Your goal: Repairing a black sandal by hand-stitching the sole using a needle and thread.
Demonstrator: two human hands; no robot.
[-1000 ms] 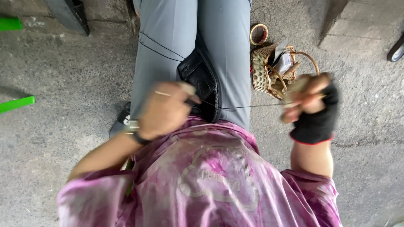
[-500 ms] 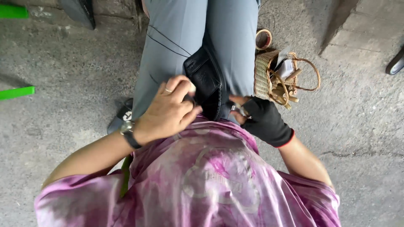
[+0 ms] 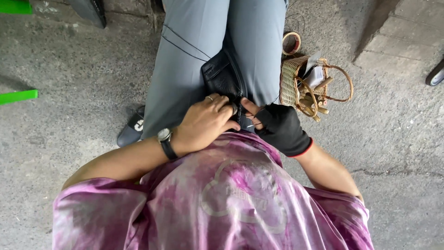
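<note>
Green bar (image 3: pixel 17 96): at the far left edge, lying on the concrete floor (image 3: pixel 69 60).

Black slipper (image 3: pixel 132 130): on the floor, just beside the person's grey-trousered leg (image 3: pixel 185 69).

Wristwatch (image 3: pixel 164 139): dark strap, on the left wrist.

Left hand (image 3: pixel 203 122): bare, ring on one finger, fingers curled down and pressed on the near edge of the black leather piece (image 3: pixel 222 76); whether they pinch it cannot be told.

Black leather piece: held between the two thighs, standing up from the lap, its near end under both hands.

Right hand (image 3: pixel 277 127): in a black fingerless glove with a red cuff edge, fingertips drawn together against the leather's near edge, touching the left hand's fingers; a thin pale thread shows at the fingertips, the grip itself too small to make out.

Tape roll (image 3: pixel 291 43): on the floor, just beyond the basket.

Woven basket (image 3: pixel 290 81): small, with loop handle, on the floor just beside the right thigh, holding wooden-handled tools and a pale card.
</note>
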